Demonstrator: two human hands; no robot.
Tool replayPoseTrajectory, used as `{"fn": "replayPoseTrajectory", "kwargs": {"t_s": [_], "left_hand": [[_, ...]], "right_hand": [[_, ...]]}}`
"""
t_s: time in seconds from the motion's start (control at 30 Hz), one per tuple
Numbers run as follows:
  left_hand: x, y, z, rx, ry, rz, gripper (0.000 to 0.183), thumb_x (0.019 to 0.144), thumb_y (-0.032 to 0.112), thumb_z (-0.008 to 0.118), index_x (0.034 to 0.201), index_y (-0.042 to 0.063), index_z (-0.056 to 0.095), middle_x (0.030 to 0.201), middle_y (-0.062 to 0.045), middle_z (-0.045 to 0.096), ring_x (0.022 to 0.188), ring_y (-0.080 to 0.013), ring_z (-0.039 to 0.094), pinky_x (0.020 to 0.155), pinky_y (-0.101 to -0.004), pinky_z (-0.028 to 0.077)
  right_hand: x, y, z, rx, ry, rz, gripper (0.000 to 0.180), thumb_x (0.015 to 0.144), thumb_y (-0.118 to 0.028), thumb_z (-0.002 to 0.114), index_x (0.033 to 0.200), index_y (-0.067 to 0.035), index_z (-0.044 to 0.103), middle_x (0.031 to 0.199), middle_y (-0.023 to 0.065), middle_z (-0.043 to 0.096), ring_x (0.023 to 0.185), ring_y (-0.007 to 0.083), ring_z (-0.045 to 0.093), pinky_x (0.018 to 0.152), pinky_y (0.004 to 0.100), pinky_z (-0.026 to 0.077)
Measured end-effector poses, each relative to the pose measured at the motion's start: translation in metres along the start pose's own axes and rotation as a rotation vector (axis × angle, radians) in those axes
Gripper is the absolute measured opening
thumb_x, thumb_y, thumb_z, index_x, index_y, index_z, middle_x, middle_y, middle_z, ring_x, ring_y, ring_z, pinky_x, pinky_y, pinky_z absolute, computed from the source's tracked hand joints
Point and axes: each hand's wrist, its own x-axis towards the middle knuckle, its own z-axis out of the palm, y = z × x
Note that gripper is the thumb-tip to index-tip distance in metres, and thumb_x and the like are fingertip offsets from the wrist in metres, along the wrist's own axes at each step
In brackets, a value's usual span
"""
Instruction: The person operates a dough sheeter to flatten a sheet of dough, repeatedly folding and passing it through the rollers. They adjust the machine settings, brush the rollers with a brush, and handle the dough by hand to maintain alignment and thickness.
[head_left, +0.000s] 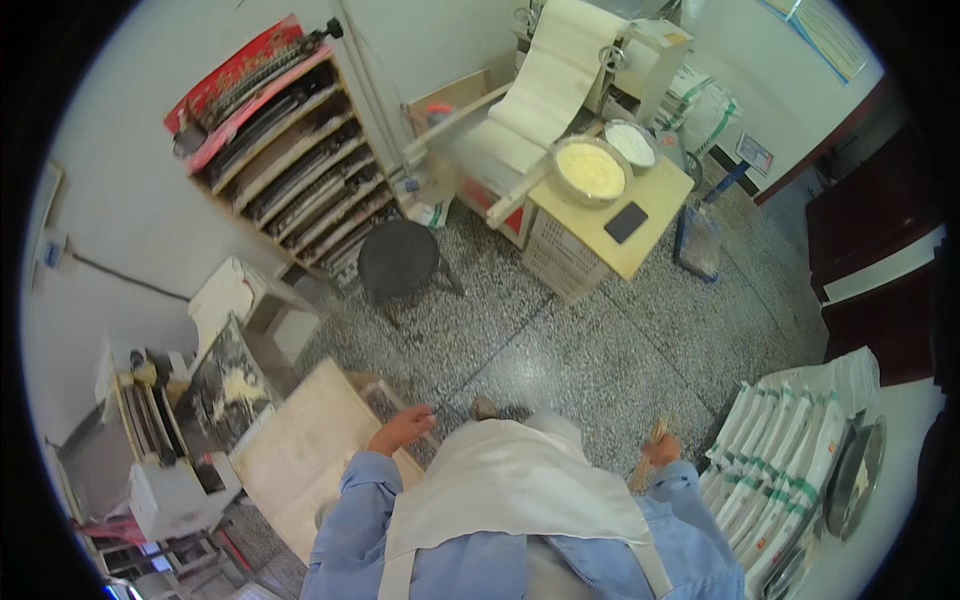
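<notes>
My left hand (405, 429) hangs with curled fingers beside a flat wooden board (322, 427); whether anything small is in it cannot be made out. Low on the right, my right hand (661, 451) grips a small tan brush-like tool (640, 474), blurred, its ends showing above and below the fist. Ahead of me is a noodle-rolling machine (651, 64) with a wide dough sheet (555, 67) hanging down its front. A yellow-topped table (656, 214) beside it bears a bowl of pale yellow flour-like powder (591, 171), a bowl of white powder (631, 144) and a dark phone (626, 222).
A round black stool (399, 259) stands before a shelf rack (300, 150) of long metal parts. Stacked white sacks (780, 450) line the right side. A blue platform scale (699, 244) sits beyond the table. Powder-dusted machinery (232, 382) stands at left.
</notes>
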Motion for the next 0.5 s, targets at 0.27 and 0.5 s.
{"fn": "replayPoseTrajectory", "kwargs": {"t_s": [0.27,0.5], "left_hand": [[0.162,0.213,-0.109,-0.031,-0.069,0.168,0.053,0.091,0.029,0.063,0.133,0.0,0.049,0.127,-0.012,0.058,0.116,-0.0221,0.056,0.096,-0.034,0.045],[0.261,0.383,-0.188,0.129,-0.154,0.193,0.052,0.092,0.025,0.064,0.133,-0.002,0.048,0.129,-0.012,0.057,0.117,-0.0206,0.054,0.098,-0.0329,0.044]], "right_hand": [[0.116,-0.079,-0.009,0.428,-0.395,0.275,0.031,0.07,-0.022,0.075,0.084,0.003,0.066,0.069,0.0108,0.065,0.055,0.0197,0.062,0.045,0.035,0.049],[0.238,-0.254,-0.169,0.654,-0.183,0.054,0.027,0.066,-0.019,0.075,0.08,0.003,0.067,0.069,0.0111,0.066,0.055,0.0184,0.063,0.047,0.0311,0.048]]}}
